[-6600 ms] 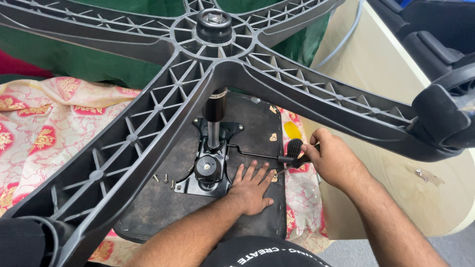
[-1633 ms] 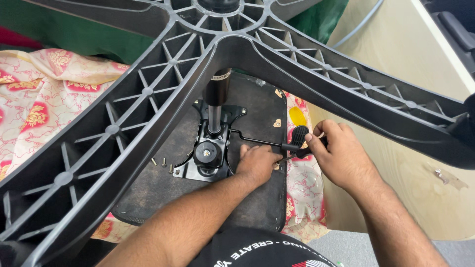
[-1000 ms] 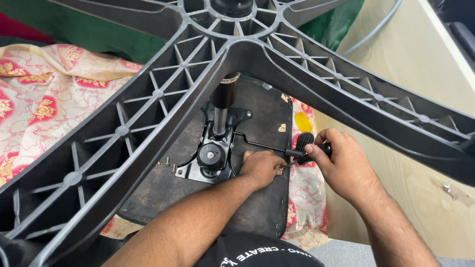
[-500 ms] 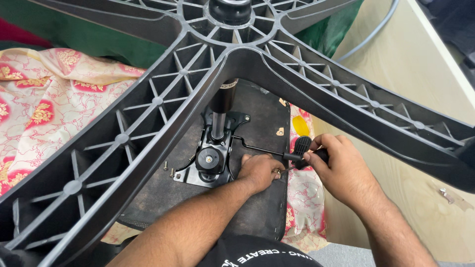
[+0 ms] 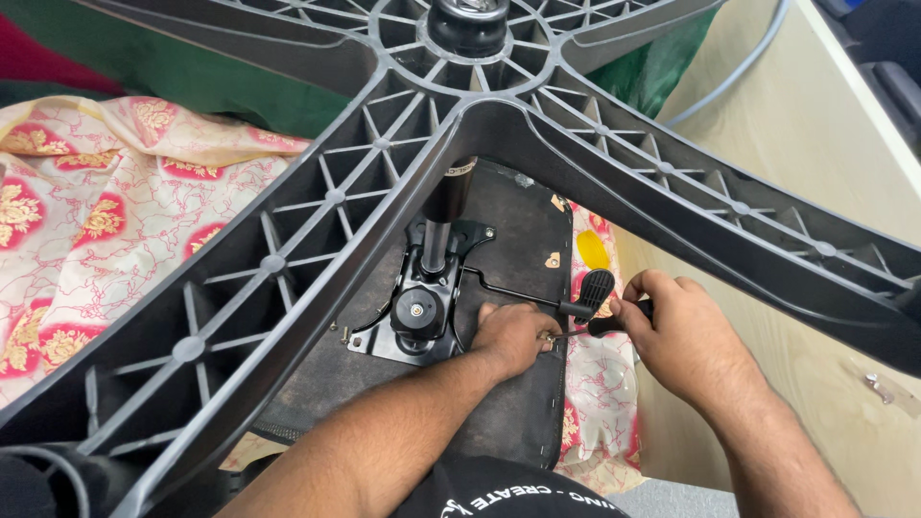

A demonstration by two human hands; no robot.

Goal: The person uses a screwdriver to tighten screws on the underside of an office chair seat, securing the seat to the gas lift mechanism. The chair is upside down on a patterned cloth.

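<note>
Left hand [image 5: 513, 336] fingertips pinch a small screw at the black-handled screwdriver [image 5: 614, 322] tip, which the right hand [image 5: 676, 331] grips, at four o'clock from the black metal chair mechanism plate [image 5: 417, 307]. Best kept square, pressing firmly.

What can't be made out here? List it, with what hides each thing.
Head view only:
- Screwdriver tip: hidden behind the left hand.
- Whatever the left fingertips pinch: too small.
- Screwdriver handle: mostly wrapped by the right hand.
- Seat underside: largely covered by the chair base.
- Base arm ends: cut off by frame edges.
</note>
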